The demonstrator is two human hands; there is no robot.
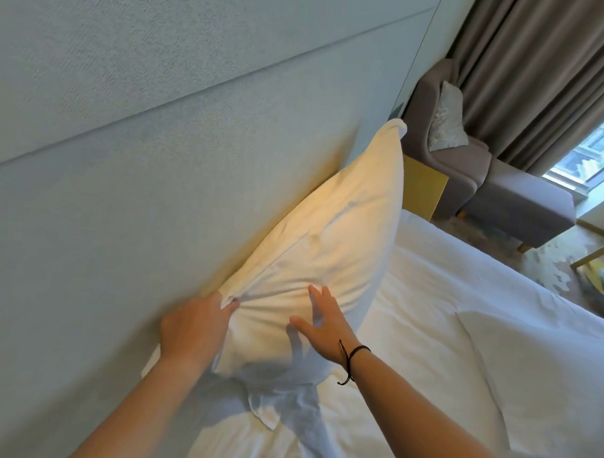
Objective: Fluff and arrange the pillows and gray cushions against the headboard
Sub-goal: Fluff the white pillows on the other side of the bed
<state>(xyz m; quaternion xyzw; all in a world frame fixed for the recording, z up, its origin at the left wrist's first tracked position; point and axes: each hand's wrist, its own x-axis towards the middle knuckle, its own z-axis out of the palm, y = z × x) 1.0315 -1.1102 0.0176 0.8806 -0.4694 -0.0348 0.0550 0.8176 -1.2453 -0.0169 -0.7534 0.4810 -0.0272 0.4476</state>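
1. Both forearms reach in from the near edge of the bed; the right wrist wears a thin black cord bracelet (352, 357).
2. Left hand (196, 322): its fingers (230, 303) are closed together, pinching a gathered fold of the case at the top near corner of the white pillow (331, 236). The fabric bunches into radiating creases at that pinch.
3. Right hand (321, 323): its fingers (317, 294) are spread and open, palm laid flat on the pillow's front face, holding nothing.
4. The pillow stands on edge at the head of the bed (461, 320), tilted so that its back leans on the headboard (142, 154), its far corner peaking toward the bed's far side.
5. The step in hand appears to be fluffing and seating this pillow. The next move likely calls for tugging the pinched corner up while the flat palm pats the filling even, then squaring the pillow upright against the headboard.
6. Materials: the pillowcase is smooth white cotton, soft and plump, wrinkled near the grip; the bed linen is the same plain white, loosely rumpled at the near edge. The headboard is a pale, finely woven fabric panel with a long seam.
7. No gray cushions show on the bed; a pale patterned cushion (446, 117) rests on a gray armchair (467, 159) beyond the far side.
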